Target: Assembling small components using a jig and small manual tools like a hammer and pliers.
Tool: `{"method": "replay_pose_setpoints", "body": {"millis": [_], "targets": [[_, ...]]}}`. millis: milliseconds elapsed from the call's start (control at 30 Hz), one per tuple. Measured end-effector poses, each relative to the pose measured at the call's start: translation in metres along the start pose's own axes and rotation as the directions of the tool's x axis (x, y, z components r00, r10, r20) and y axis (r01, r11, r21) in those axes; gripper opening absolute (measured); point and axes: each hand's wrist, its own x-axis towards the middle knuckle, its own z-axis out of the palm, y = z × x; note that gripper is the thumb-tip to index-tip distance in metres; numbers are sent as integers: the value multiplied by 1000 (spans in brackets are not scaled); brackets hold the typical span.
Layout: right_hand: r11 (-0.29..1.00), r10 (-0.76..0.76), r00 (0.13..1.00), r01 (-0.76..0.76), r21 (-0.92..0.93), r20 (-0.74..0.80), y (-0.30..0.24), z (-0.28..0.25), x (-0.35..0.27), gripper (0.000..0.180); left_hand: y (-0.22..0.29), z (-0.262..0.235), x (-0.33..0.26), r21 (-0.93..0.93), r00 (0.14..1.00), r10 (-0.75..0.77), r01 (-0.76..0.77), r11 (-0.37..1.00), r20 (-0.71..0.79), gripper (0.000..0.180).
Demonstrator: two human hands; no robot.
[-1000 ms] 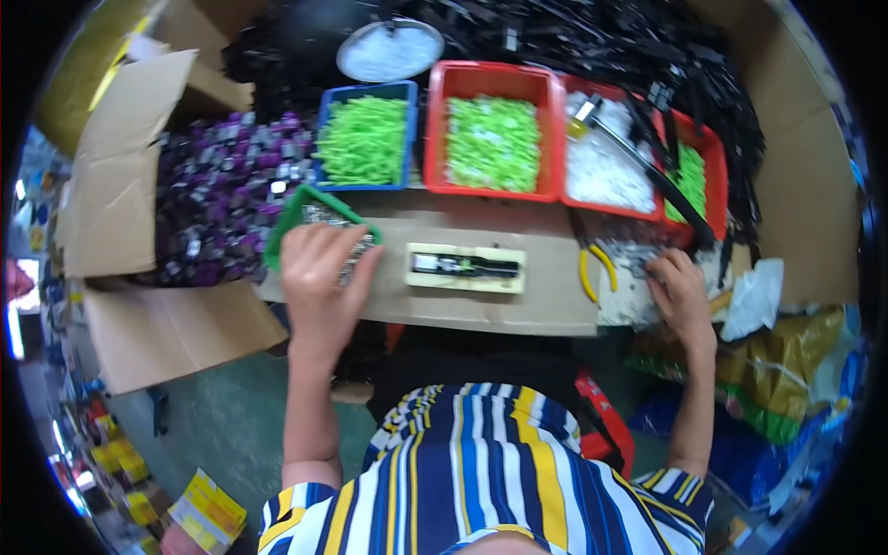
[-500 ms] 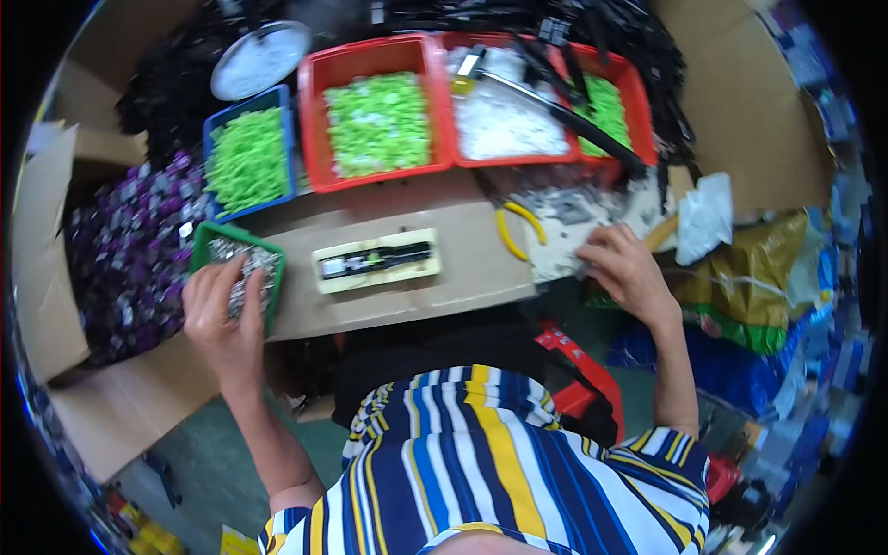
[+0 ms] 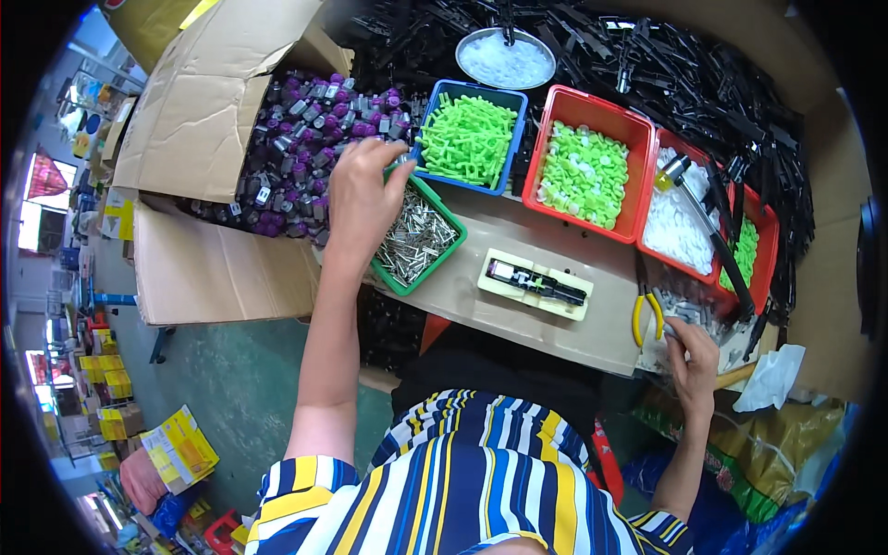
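My left hand [image 3: 363, 199] is raised over the near side of the green tray [image 3: 437, 266] of metal pins, beside the heap of purple-and-silver block-shaped parts [image 3: 301, 139]. Its thumb and fingers close on a small silvery piece [image 3: 401, 161], partly covered by the fingertips. To the right, my right hand [image 3: 694, 359] pinches a small grey piece [image 3: 670, 327] beside the yellow-handled pliers [image 3: 638, 319]. Between the hands, a cream holder [image 3: 518, 294] lies on the cardboard work surface with a long black assembly [image 3: 538, 281] set in it. Neither hand touches the holder.
Behind the holder stand a blue tray [image 3: 428, 120] of green sticks and red trays [image 3: 529, 190] of green and white bits. A black-handled tool [image 3: 708, 222] lies across them. Black parts [image 3: 592, 55] pile up at the back. An open carton [image 3: 199, 111] stands left.
The view has swung left. My left hand has come up out of the pin tray toward the blue tray's corner and now pinches a piece. My right hand stays by the pliers and grey bits.
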Motion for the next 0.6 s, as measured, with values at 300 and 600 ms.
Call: {"method": "replay_pose_setpoints", "body": {"millis": [300,600], "targets": [[962,189,982,-187,200,9,-29,6,18,22,-21,31,38,-21,993,-41,44,999,111,17],[889,274,961,-267,372,35,-29,21,22,19,-9,14,43,-206,999,-37,28,978,-37,13]]}}
